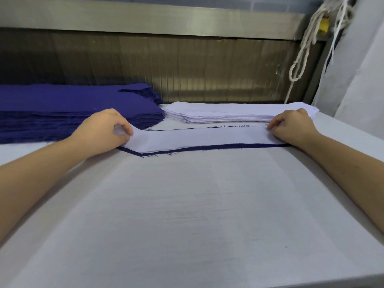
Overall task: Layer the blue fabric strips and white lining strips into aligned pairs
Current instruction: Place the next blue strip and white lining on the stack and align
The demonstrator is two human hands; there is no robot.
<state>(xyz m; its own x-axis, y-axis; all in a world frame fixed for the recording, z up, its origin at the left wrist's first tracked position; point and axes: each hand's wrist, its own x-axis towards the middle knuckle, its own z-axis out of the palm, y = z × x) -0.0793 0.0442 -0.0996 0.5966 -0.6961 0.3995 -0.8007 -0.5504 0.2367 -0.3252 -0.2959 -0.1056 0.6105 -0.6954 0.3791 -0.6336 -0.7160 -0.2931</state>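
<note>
From the head camera, the left hand (104, 129) pinches the left end of a white strip (197, 138) and the right hand (293, 125) pinches its right end. The strip lies on a blue strip (207, 146) on the table (187, 215), with a thin blue edge showing along the near side. Behind the left hand sits a blue stack (62, 104), and between the hands, further back, a white stack (228, 114). A rope (301, 59) hangs at the far right.
</note>
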